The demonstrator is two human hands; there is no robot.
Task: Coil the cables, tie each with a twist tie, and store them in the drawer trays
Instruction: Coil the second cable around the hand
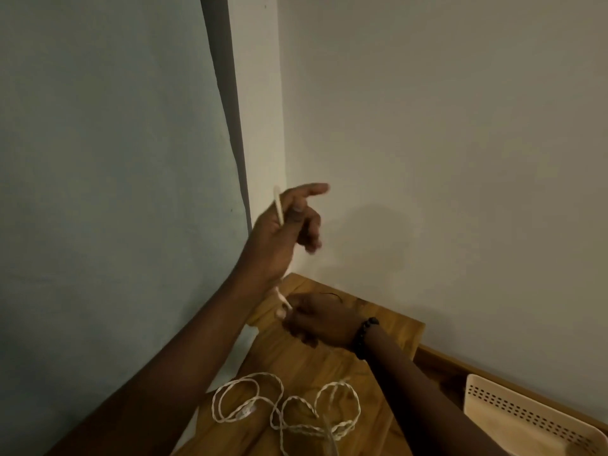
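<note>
Braided white cable (283, 406) loops on wood; left hand (283, 232) and right hand (316, 319) pinch its strand.

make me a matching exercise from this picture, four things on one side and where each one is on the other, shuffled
Things:
1. left hand
2. right hand
3. cable
4. tray

Places:
A. lying in loose loops on the wooden table
B. raised in front of the wall corner, gripping a pale strand
C. at the lower right edge, beside the wall
D. low over the table, with a beaded bracelet on its wrist

Pairs: 1-B, 2-D, 3-A, 4-C
</note>
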